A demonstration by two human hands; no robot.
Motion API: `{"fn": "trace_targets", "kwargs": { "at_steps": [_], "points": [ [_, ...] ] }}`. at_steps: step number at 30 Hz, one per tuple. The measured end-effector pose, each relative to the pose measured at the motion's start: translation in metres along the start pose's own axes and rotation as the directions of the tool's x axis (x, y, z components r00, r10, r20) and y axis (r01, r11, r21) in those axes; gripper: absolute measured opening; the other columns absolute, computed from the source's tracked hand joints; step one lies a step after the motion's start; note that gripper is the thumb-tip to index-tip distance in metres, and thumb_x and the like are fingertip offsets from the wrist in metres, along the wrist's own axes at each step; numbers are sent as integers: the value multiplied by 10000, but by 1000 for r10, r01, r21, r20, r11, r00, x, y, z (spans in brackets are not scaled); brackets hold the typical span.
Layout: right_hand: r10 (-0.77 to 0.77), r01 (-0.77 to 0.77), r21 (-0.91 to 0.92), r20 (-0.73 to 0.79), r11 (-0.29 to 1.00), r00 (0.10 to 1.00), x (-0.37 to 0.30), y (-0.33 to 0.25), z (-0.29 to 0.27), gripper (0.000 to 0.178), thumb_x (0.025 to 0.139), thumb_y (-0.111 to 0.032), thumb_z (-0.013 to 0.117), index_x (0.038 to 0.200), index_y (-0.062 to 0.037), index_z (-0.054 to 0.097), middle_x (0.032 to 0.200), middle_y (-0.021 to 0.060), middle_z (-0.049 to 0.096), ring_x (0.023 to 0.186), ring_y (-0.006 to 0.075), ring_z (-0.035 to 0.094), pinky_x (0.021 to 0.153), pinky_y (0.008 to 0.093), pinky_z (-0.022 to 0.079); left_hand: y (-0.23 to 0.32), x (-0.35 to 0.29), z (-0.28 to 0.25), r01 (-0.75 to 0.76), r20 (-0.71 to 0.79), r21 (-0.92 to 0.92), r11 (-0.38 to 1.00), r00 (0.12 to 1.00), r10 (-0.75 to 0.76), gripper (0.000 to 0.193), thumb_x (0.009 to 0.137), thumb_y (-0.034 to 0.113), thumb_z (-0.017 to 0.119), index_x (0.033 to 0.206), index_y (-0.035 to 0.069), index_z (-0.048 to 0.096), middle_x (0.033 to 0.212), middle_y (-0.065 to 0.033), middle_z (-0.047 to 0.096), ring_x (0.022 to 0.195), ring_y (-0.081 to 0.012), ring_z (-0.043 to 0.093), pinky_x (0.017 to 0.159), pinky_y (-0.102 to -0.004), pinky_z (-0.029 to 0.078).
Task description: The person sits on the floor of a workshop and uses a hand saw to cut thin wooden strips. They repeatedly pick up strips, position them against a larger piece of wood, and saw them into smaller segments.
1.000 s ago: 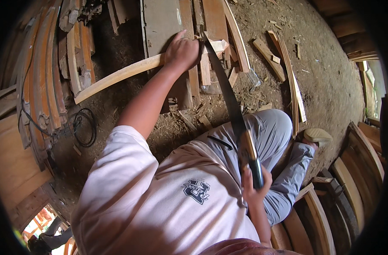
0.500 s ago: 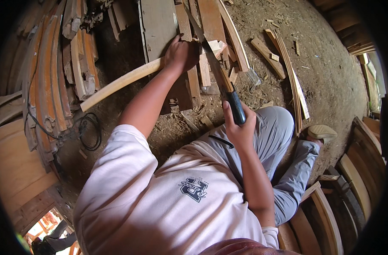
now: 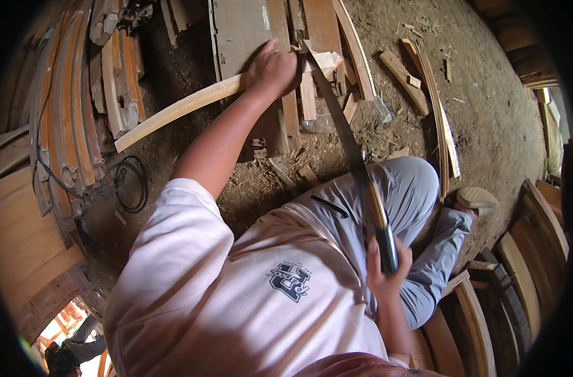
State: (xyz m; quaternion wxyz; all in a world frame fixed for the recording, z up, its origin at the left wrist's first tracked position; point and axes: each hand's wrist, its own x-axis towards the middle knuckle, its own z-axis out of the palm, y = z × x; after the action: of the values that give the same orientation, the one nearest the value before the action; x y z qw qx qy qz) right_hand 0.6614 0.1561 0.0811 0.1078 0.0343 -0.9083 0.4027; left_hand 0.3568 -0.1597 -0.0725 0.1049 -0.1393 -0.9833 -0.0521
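Across the dirt floor, I see boards; over them, a pale curved wooden strip; handsaw blade crossing it near its right end. Left hand: fingers clamped over strip, tips hidden. Right hand: fingers wrapped round black handle.

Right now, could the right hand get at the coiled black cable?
Probably not: the right hand grips the saw handle, and the coiled black cable lies far to the left, beyond the left forearm.

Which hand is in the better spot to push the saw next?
Probably the right hand: it grips the saw by its handle, while the left hand holds the curved wood.
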Motion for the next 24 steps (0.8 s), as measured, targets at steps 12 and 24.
{"fn": "trace_targets", "kwargs": {
  "at_steps": [12, 24],
  "points": [
    [179, -227, 299, 179, 927, 967, 108, -1, 109, 268, 984, -219, 764, 884, 21, 697, 585, 19, 498, 554, 70, 411, 509, 299, 351, -34, -5, 61, 92, -18, -149, 985, 995, -95, 203, 903, 80, 557, 958, 48, 750, 953, -207, 768, 955, -371, 742, 1002, -469, 541],
    [199, -248, 302, 184, 920, 963, 86, -7, 76, 242, 951, -200, 791, 868, 6, 694, 588, 104, 556, 498, 146, 500, 508, 339, 409, -21, -17, 27, -21, -184, -66, 998, 983, 8, 219, 936, 125, 551, 999, 63, 751, 978, -202, 765, 1022, -399, 706, 979, -472, 537]
  ]
}}
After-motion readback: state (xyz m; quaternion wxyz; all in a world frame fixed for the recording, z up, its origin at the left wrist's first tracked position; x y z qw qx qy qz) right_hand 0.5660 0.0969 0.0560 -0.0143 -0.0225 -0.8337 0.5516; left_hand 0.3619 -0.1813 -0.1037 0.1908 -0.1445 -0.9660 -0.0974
